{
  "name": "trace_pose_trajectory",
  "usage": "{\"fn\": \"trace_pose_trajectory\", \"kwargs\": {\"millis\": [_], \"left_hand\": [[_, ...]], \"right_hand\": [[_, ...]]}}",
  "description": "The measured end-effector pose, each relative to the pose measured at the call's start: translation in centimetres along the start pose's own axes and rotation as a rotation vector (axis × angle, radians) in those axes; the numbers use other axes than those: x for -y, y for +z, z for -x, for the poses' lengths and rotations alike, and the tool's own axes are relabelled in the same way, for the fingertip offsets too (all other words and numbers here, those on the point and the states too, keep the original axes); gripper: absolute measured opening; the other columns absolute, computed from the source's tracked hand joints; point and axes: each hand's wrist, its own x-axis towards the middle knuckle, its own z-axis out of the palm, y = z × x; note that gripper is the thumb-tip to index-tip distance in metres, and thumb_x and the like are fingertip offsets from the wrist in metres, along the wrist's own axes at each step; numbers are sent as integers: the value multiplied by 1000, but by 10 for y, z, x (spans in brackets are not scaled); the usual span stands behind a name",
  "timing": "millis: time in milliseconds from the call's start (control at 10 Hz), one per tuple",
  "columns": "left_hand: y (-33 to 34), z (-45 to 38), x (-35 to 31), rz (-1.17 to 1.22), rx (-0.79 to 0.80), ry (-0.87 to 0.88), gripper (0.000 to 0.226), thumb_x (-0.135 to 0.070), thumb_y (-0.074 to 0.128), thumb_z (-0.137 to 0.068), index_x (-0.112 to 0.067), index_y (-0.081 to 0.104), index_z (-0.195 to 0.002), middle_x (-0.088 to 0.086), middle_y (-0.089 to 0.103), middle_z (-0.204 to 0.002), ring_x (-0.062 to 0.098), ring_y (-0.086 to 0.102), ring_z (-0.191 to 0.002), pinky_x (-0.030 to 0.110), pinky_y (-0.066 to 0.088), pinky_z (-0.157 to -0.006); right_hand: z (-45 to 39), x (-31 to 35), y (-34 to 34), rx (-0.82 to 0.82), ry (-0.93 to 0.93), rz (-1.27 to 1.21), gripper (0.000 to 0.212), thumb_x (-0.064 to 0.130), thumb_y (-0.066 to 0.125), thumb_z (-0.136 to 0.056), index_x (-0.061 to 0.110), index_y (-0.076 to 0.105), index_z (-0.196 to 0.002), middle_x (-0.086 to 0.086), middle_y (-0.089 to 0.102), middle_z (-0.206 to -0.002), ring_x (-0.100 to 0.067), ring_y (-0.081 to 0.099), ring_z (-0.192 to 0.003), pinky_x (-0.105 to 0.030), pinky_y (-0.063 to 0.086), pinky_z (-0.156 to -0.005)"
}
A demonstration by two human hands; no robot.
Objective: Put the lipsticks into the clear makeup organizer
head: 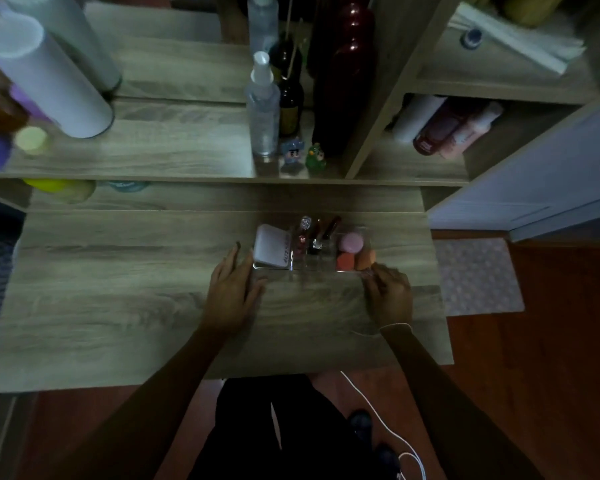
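The clear makeup organizer (312, 268) stands on the wooden desk, right of centre. Several lipsticks (317, 233) stand upright in its middle slots. A white compact (271, 245) fills its left compartment, and pink and orange sponges (350, 251) fill its right one. My left hand (234, 285) rests against the organizer's front left corner with fingers spread. My right hand (388, 291) touches the front right corner, fingers curled at the edge. Whether either hand actually grips the organizer is unclear in the dim, blurred light.
A raised shelf behind holds a spray bottle (262, 109), dark bottles (343, 81), two small figurines (303, 155) and a white cylinder (45, 74). Pink bottles (454, 129) lie in a cubby at right. A white cable (388, 427) trails on the floor.
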Motion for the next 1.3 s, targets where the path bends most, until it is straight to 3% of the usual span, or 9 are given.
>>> {"fn": "trace_pose_trajectory", "kwargs": {"millis": [100, 300, 500, 700, 800, 1000, 1200, 1300], "left_hand": [[4, -8, -16, 0, -55, -10, 44, -22, 58, -92, -8, 48, -132, 20, 33, -149, 33, 31, -136, 45, 26, -110], [13, -19, -35, -9, -111, -8, 39, -17, 59, -90, -10, 54, -128, 18, 42, -144, 32, 35, -134, 45, 26, -109], [21, -29, -46, -22, -128, -23, 37, -19, 61, -89, -10, 57, -125, 16, 45, -142, 31, 38, -132, 44, 25, -109], [25, -38, -50, -29, -129, -34, 37, -23, 61, -89, -11, 57, -124, 16, 46, -141, 32, 38, -131, 48, 28, -109], [25, -42, -51, -35, -126, -37, 37, -24, 62, -89, -11, 57, -123, 17, 48, -140, 33, 40, -129, 49, 29, -107], [26, -48, -46, -55, -104, -37, 42, -28, 62, -88, -13, 54, -126, 16, 49, -139, 33, 40, -129, 47, 28, -108], [26, -42, -50, 38, -109, -42, 50, -33, 56, -91, -13, 44, -135, 14, 49, -138, 29, 40, -129, 51, 30, -110], [42, -15, -57, 113, -175, -55, 60, -35, 51, -94, -12, 27, -144, 13, 40, -146, 24, 34, -135, 52, 26, -112]], "right_hand": [[-5, -10, -7, -7, -13, -11, 23, 17, 59, -86, 5, 66, -104, -17, 72, -91, -29, 62, -83, -35, 47, -77], [-17, -25, -16, -9, -69, -2, 30, 30, 46, -91, 9, 64, -105, -13, 71, -89, -25, 63, -81, -31, 42, -79], [-25, -28, -25, -29, -84, -6, 32, 29, 43, -90, 8, 61, -108, -15, 69, -87, -26, 62, -80, -38, 48, -77], [-33, -33, -28, -18, -42, -41, 32, 33, 43, -91, 10, 60, -107, -15, 69, -89, -26, 62, -83, -37, 46, -79], [-36, -34, -29, 2, -58, -24, 37, 34, 42, -89, 6, 61, -106, -18, 69, -91, -30, 63, -84, -45, 50, -81], [-42, -34, -25, -50, -59, 9, 21, 20, 52, -86, 4, 63, -95, -18, 69, -81, -32, 66, -73, -33, 42, -78], [-38, -28, -28, -14, 30, -101, 32, 26, 48, -93, 8, 59, -117, -17, 69, -99, -28, 63, -92, -31, 43, -82], [-24, -22, -15, -52, 295, -173, 40, 31, 43, -99, 14, 45, -135, -16, 60, -124, -27, 55, -114, -44, 46, -96]]}}
